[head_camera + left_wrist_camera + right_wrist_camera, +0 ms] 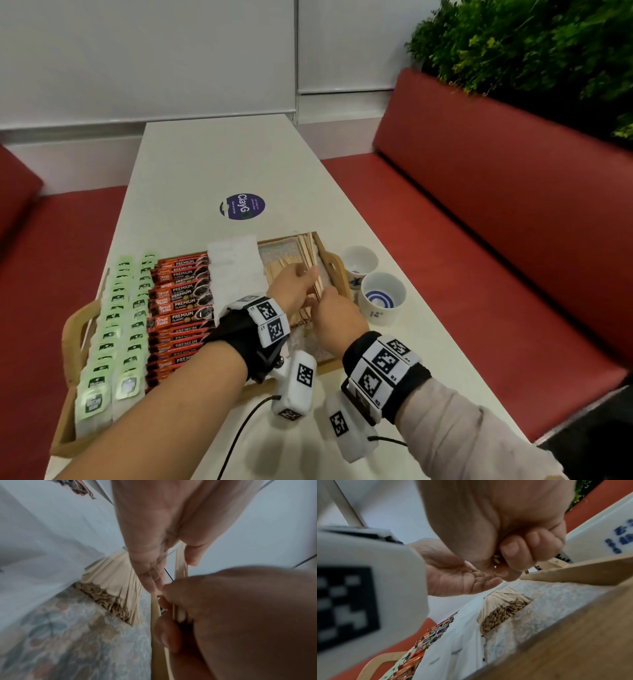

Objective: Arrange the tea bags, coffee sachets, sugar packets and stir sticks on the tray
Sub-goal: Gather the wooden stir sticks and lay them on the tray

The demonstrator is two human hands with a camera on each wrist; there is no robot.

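On the wooden tray (73, 329) lie rows of green tea bags (102, 346), orange coffee sachets (181, 308) and white sugar packets (236, 267). A pile of wooden stir sticks (281, 265) lies on the patterned liner (68, 635) at the tray's right end. My right hand (334, 318) grips a small bundle of sticks (180, 614) by its near end, above the pile (501, 604). My left hand (294, 287) meets it there, fingers straight, with the bundle's far part running between thumb and palm (180, 561).
Two white cups (359, 263) (383, 301) stand on the table just right of the tray. A purple round sticker (242, 206) lies beyond the tray on the white table. Red benches (479, 205) run along both sides.
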